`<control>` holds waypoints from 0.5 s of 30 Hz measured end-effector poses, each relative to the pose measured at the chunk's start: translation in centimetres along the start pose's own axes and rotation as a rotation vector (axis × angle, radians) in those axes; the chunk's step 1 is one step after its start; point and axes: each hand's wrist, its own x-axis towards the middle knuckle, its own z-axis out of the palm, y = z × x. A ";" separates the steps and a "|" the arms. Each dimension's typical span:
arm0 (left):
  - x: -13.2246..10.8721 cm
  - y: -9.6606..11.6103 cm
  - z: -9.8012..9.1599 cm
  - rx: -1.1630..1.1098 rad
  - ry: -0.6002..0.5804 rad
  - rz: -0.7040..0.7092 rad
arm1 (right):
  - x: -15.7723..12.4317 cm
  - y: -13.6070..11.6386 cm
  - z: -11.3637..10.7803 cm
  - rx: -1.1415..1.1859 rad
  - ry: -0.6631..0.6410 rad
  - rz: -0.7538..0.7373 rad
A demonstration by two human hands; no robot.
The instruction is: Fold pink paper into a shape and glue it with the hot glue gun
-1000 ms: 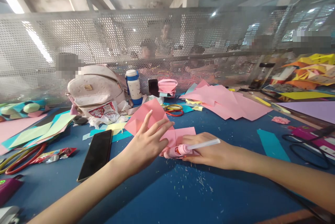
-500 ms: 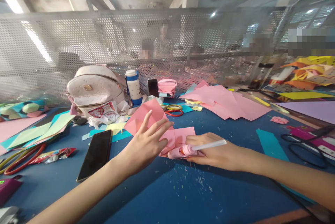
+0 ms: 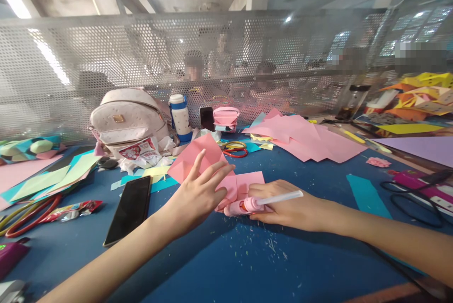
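Gluing seemed in hand, needing steadiness: right hand (image 3: 292, 209) curled round glue gun (image 3: 239, 208), left hand's (image 3: 198, 199) fingers spread over pink paper (image 3: 213, 152).

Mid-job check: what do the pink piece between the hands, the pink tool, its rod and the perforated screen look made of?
Pink piece: likely card or paper, matte; flat faces, crisp edges.
Pink tool: probably moulded plastic, smooth; rounded, evenly coloured body.
Rod: translucent, whitish; plastic or glue, I can't tell which.
Perforated screen: probably metal, dull grey; regular holes.
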 end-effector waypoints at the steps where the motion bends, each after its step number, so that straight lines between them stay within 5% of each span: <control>1: 0.0 0.0 0.0 -0.001 -0.003 0.000 | -0.1 0.0 0.0 0.008 -0.001 0.003; 15: -0.1 0.1 0.0 -0.002 0.010 -0.004 | -0.7 -0.2 -0.4 0.039 -0.004 0.049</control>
